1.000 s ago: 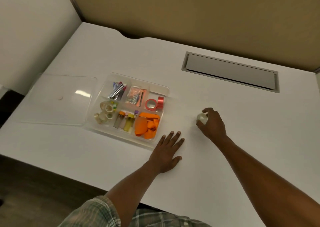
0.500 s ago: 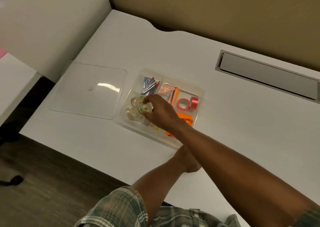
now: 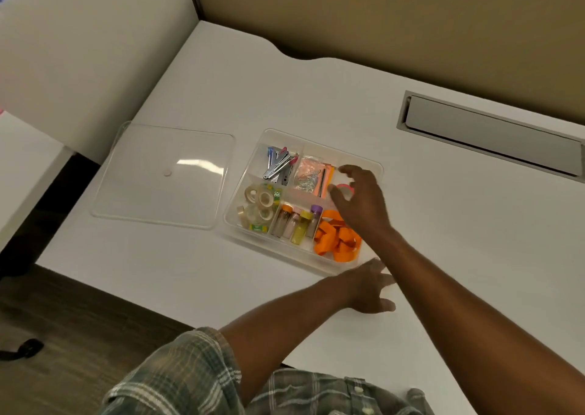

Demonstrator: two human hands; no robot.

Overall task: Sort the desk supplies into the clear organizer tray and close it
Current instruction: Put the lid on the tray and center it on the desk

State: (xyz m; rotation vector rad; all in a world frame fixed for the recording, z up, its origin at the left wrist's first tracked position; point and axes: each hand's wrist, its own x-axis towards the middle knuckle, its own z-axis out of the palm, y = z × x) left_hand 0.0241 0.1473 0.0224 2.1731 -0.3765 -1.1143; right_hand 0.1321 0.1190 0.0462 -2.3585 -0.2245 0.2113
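Note:
The clear organizer tray [image 3: 243,205] lies open on the white desk [image 3: 459,224]. Its compartments hold metal clips [image 3: 280,166], a bag of paper clips [image 3: 308,177], clear tape rolls [image 3: 259,205], several small capped vials [image 3: 297,223], orange ribbon [image 3: 337,240] and a pink tape roll [image 3: 343,188]. My right hand [image 3: 361,202] hovers over the tray's right side, fingers spread, holding nothing. My left hand [image 3: 368,288] rests flat on the desk just in front of the tray, partly under my right forearm. The clear lid [image 3: 164,174] lies flat to the left of the tray.
A grey cable hatch [image 3: 490,135] is set into the desk at the back right. Partition walls stand behind and to the left. The desk's front edge runs close below the tray, with dark floor beyond it.
My right hand carried a clear tape roll from the desk on the right into the tray's left compartment, let it go, and has drawn back to the tray's right side.

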